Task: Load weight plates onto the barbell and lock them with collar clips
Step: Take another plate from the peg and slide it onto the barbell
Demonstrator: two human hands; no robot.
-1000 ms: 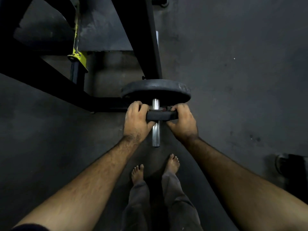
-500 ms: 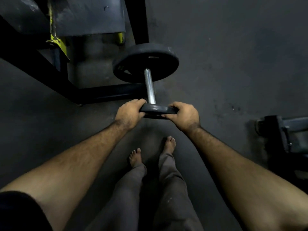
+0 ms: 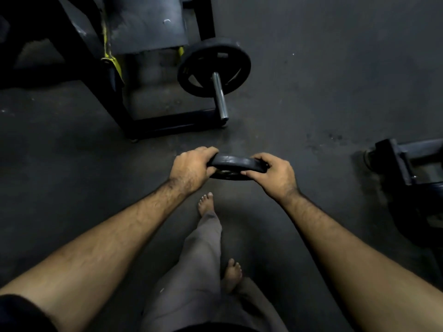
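Here the left hand (image 3: 191, 167) and right hand (image 3: 273, 173) grip opposite edges of a small black plate (image 3: 233, 164), held out in front of the body and tilted so its rim faces the camera. The left fingers (image 3: 203, 150) curl over the top of the rim with the thumb underneath; the right thumb (image 3: 250, 173) presses along the near edge while the other fingers wrap the far side. Both hands are closed tight on the plate, which hangs in the air, clear of the floor (image 3: 311, 92) and touching nothing else. Beyond the hands and a little to the left, the steel bar sleeve (image 3: 219, 97) points back toward them, bare along its whole visible length. A larger black plate (image 3: 191, 68) sits on the sleeve at its far end. The held plate is well apart from the sleeve tip. Left of the sleeve stands a dark rack frame (image 3: 124, 111) with yellow trim (image 3: 112, 61). To the right of the hands sits another dark piece of equipment (image 3: 407, 159), partly cut off by the edge of view. Below the hands, two bare feet stand on the floor, one (image 3: 206, 203) ahead of the other (image 3: 232, 274), in grey trousers (image 3: 201, 259).
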